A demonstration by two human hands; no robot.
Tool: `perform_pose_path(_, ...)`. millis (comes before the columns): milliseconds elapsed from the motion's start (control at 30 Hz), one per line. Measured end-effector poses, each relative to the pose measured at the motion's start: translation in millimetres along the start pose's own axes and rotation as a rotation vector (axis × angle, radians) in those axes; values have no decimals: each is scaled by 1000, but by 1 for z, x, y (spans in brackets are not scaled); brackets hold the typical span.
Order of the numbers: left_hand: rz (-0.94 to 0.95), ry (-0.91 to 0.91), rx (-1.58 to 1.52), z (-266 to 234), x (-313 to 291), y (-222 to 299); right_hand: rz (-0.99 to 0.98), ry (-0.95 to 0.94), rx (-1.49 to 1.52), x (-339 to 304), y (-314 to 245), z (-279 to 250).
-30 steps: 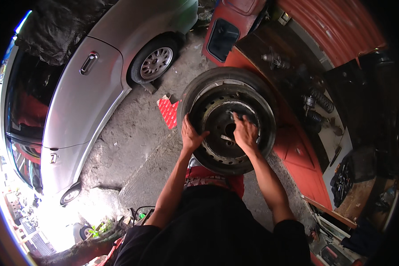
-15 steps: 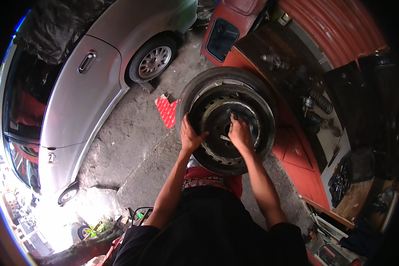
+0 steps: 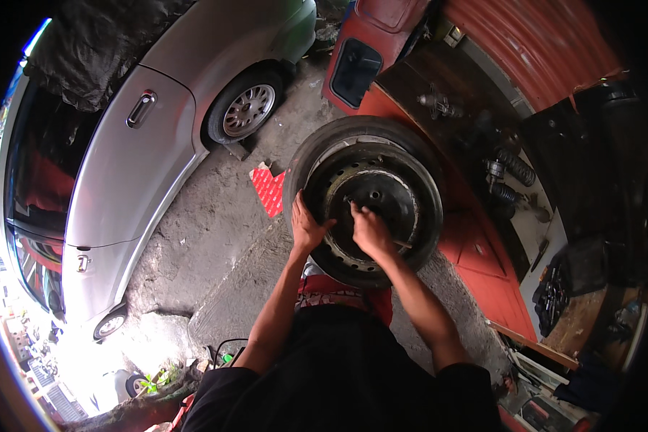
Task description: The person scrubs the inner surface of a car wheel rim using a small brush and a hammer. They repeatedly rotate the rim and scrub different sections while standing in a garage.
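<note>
Filling the left half of the view, a silver car (image 3: 144, 151) shows smooth glossy body panels, a chrome door handle and a spoked alloy rear wheel; its front end bends away into glare at the lower left, and a dark cloth covers its roof. Rough grey concrete floor (image 3: 216, 237), cracked and gritty, runs between the car and a red metal cabinet (image 3: 482, 252) with flat painted drawer fronts, part of it cut off by the dark rim of the picture. On the cabinet's dark top lie coiled springs and metal parts too dim to tell apart.

Upright on the floor against the cabinet stands a wheel (image 3: 371, 198): a black rubber tyre, round and dull, around a dark steel rim pierced with small holes and a centre bore. Its lower edge is hidden behind the person's red-and-black clothing.

A red patterned sheet (image 3: 270, 191) lies flat on the floor just left of the wheel, partly behind the tyre.

The left hand (image 3: 308, 227) is spread open, palm pressed on the tyre's left edge with the thumb reaching onto the rim. The right hand (image 3: 371, 232) is curled against the rim's face below the centre bore; whether it grips something there I cannot tell, since the fingers hide it.
</note>
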State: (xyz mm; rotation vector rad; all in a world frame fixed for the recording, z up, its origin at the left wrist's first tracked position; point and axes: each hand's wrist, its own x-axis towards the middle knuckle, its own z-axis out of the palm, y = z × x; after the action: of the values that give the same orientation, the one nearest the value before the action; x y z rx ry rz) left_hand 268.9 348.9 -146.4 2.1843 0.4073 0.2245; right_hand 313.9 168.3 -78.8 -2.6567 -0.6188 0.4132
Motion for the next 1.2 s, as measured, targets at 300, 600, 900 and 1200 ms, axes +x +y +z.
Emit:
perform_pose_path(300, 78, -21, -102, -1, -2, -16, -84, -46, -37, -2, 1, -8)
perform_pose_path(600, 124, -14, -141, -1, -2, -20, -55, -61, 14, 8, 9, -19)
perform_pose_path(900, 88, -33, -171, -3, -3, -16, -134, 25, 67, 6, 20, -11)
perform_pose_path(1200, 31, -46, -168, -6, -4, -13, 76, -159, 103, 15, 14, -39)
